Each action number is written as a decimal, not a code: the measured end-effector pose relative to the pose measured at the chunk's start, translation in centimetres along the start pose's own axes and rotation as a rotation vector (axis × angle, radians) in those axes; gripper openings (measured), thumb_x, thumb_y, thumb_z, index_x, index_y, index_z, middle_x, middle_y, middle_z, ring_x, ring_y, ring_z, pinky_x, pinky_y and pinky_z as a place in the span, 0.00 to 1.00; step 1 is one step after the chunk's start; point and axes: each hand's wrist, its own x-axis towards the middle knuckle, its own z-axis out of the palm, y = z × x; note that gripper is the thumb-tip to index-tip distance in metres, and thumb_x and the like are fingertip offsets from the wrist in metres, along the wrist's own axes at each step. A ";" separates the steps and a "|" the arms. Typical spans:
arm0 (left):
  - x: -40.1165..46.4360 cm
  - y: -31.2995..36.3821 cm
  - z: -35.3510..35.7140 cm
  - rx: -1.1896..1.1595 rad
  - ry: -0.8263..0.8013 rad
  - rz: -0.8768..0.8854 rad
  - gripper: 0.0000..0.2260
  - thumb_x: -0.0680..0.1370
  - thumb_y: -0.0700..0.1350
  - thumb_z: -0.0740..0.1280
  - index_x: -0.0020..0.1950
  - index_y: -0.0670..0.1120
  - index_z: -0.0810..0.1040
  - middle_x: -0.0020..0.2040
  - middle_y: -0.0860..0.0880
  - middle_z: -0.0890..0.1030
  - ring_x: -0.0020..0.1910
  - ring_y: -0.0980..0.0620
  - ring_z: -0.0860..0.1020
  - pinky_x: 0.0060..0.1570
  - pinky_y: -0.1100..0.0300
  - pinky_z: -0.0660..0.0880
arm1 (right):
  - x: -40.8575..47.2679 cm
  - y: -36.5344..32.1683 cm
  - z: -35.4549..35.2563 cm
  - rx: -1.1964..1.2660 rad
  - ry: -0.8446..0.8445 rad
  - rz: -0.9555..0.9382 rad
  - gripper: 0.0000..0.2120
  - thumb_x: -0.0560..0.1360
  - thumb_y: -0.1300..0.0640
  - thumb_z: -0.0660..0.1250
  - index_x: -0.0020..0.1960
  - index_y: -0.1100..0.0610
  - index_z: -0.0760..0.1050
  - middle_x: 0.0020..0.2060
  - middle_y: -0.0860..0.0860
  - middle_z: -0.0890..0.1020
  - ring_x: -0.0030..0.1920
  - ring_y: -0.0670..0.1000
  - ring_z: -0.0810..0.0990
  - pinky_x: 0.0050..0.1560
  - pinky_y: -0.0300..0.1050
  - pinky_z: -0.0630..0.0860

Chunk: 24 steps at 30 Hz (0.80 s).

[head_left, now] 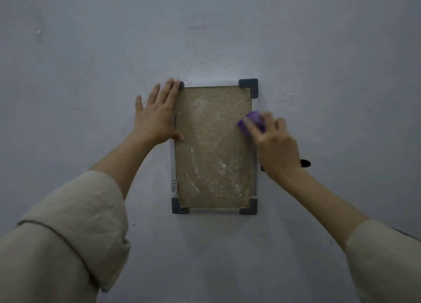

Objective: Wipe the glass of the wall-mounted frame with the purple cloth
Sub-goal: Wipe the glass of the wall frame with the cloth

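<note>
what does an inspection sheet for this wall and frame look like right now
surface: grey wall, scuffed, faint marks.
job's things: frame hangs upright, dark corner caps; glass shows whitish smears; purple cloth bunched at the right edge.
clutter: small dark object on the wall beyond the right wrist; what it is cannot be told.
grippers: left hand flat, fingers spread, on the frame's upper left edge; right hand closed on the cloth, blurred.
cables: nothing seen.
surroundings: beige sleeves on both arms; nothing else seen.
</note>
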 end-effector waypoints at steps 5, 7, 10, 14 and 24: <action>0.1 -0.1 0.0 0.006 0.002 0.000 0.58 0.63 0.55 0.77 0.76 0.52 0.36 0.78 0.53 0.40 0.76 0.48 0.42 0.72 0.37 0.44 | 0.3 -0.6 -0.2 0.013 -0.039 -0.283 0.21 0.76 0.65 0.62 0.67 0.57 0.69 0.63 0.63 0.72 0.52 0.64 0.74 0.38 0.56 0.80; 0.1 -0.1 0.1 0.008 0.000 -0.002 0.58 0.62 0.55 0.77 0.76 0.52 0.36 0.78 0.53 0.40 0.76 0.49 0.41 0.71 0.37 0.44 | 2.4 -0.1 -0.5 0.023 0.032 -0.055 0.20 0.76 0.64 0.61 0.68 0.55 0.68 0.64 0.62 0.70 0.53 0.64 0.73 0.40 0.55 0.79; 0.0 0.0 0.0 0.005 -0.003 0.002 0.58 0.63 0.55 0.77 0.75 0.52 0.36 0.78 0.53 0.40 0.76 0.49 0.41 0.71 0.37 0.43 | 3.7 -1.5 -0.7 0.043 0.065 0.087 0.20 0.78 0.64 0.58 0.69 0.56 0.65 0.66 0.61 0.67 0.56 0.64 0.71 0.43 0.54 0.78; 0.0 0.1 -0.1 0.015 -0.006 0.003 0.58 0.63 0.55 0.77 0.75 0.52 0.36 0.78 0.53 0.40 0.76 0.48 0.41 0.71 0.38 0.44 | 2.8 -2.6 -0.1 0.028 -0.035 -0.240 0.20 0.79 0.61 0.57 0.71 0.56 0.62 0.67 0.61 0.65 0.60 0.64 0.69 0.47 0.54 0.79; 0.1 -0.1 0.0 0.035 0.005 0.007 0.57 0.64 0.55 0.77 0.76 0.51 0.36 0.78 0.53 0.40 0.76 0.49 0.42 0.72 0.38 0.44 | 4.6 -5.3 -0.2 0.082 0.023 -0.167 0.20 0.79 0.60 0.58 0.70 0.56 0.63 0.67 0.59 0.65 0.60 0.62 0.69 0.48 0.51 0.78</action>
